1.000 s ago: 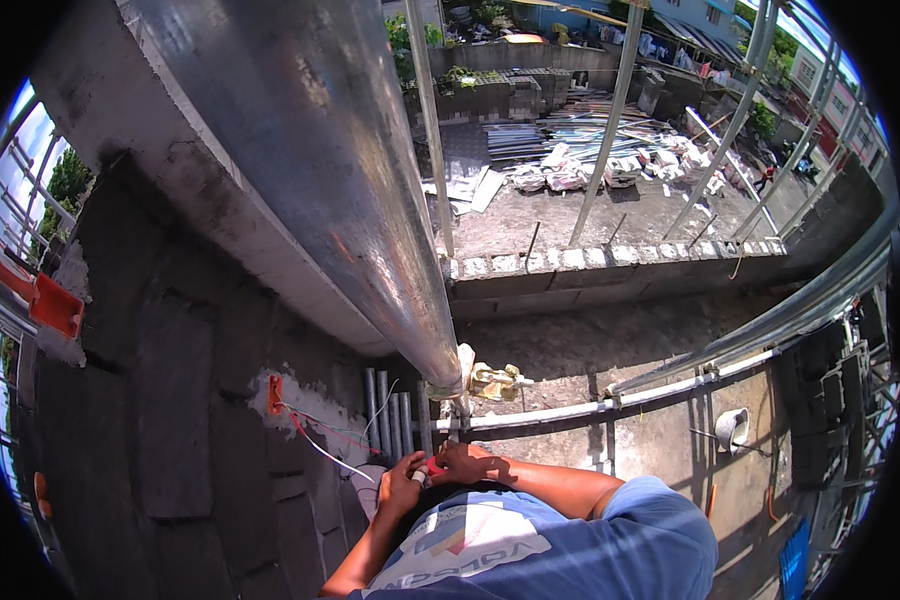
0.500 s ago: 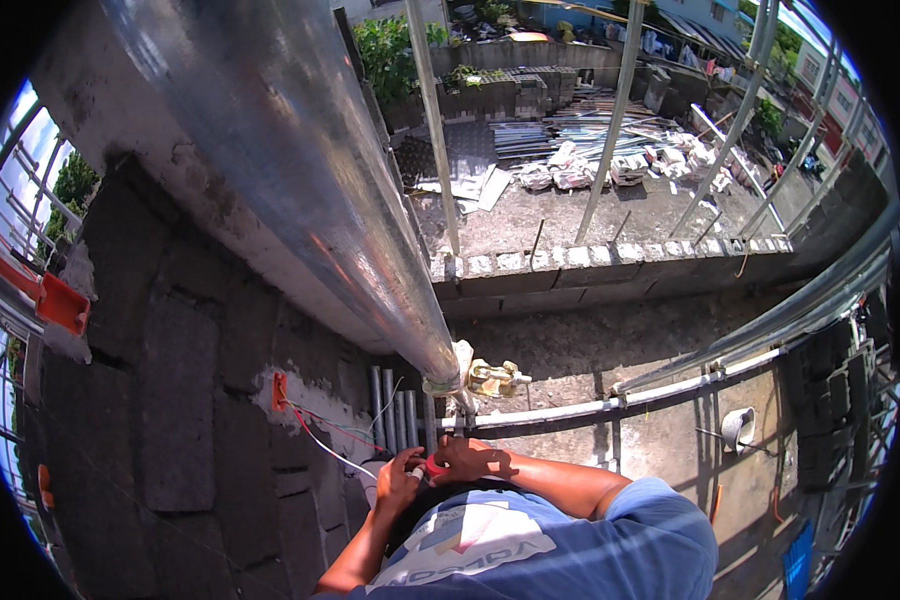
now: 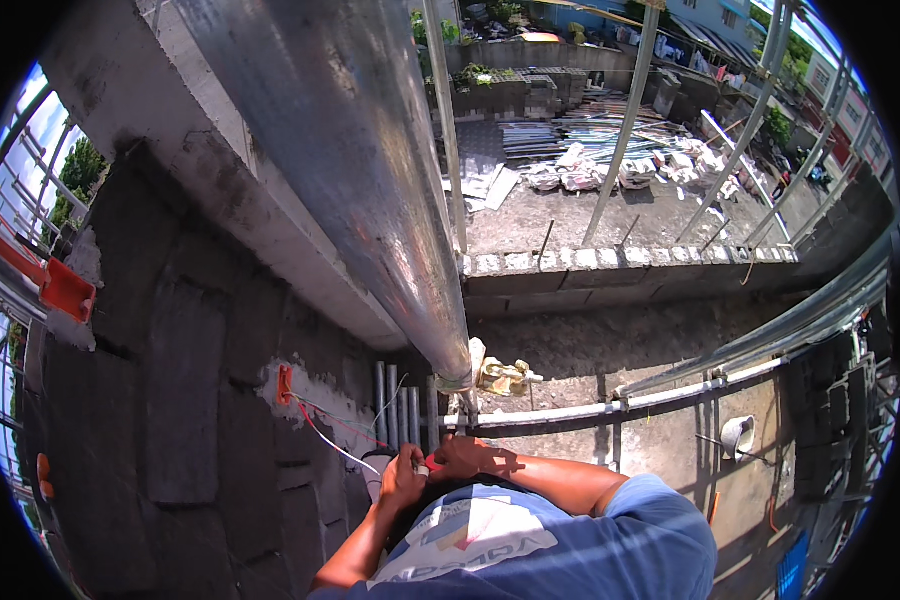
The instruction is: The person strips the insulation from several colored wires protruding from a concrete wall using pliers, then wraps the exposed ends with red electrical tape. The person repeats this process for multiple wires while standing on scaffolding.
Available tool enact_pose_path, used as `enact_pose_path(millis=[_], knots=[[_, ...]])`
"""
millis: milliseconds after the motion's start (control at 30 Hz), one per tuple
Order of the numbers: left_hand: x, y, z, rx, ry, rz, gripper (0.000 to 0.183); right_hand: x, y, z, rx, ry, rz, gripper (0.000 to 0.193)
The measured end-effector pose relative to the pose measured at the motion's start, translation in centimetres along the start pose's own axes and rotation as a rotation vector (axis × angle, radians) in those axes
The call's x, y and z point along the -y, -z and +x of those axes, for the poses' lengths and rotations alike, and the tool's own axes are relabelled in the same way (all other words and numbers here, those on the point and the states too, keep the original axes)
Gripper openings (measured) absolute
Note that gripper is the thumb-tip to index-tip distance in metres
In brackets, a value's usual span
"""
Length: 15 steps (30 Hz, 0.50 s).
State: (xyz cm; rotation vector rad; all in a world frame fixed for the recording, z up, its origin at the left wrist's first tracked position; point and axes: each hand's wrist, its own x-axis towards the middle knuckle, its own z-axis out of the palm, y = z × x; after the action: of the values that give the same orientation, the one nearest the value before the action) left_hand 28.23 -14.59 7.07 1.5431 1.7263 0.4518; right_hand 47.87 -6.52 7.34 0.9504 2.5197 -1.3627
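My left hand is closed in front of my body, where a white wire and a red wire run up to it. Their ends are hidden by the fingers. Right beside it, my right hand curls its fingers round a small red roll of tape, mostly covered now. Something small and pale shows between the two hands. The wires come out of an orange electrical box set in the block wall, with a thin green wire among them.
A thick metal scaffold pipe slants down before me to a clamp. Several short grey pipes stand by the dark block wall. A white rail crosses ahead; a low block wall lies beyond.
My view has shifted slightly, so the scaffold pipe and wall appear farther right. Both hands stay close together; less of the red tape roll shows than before.
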Motion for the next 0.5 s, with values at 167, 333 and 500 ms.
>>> enact_pose_path(millis=[167,333,500], knots=[[2.0,0.4,-0.3,0.190,0.041,0.019,0.025,-0.8,-2.3,2.0,0.089,-0.027,0.056,0.061],[2.7,0.5,-0.5,0.383,0.050,-0.028,0.029,-2.5,-4.7,3.9,0.207,-0.138,-0.032,0.069],[4.7,2.7,1.1,-0.033,-0.303,0.022,0.042,-7.9,-5.3,3.5,0.267,-0.318,-0.104,0.073]])
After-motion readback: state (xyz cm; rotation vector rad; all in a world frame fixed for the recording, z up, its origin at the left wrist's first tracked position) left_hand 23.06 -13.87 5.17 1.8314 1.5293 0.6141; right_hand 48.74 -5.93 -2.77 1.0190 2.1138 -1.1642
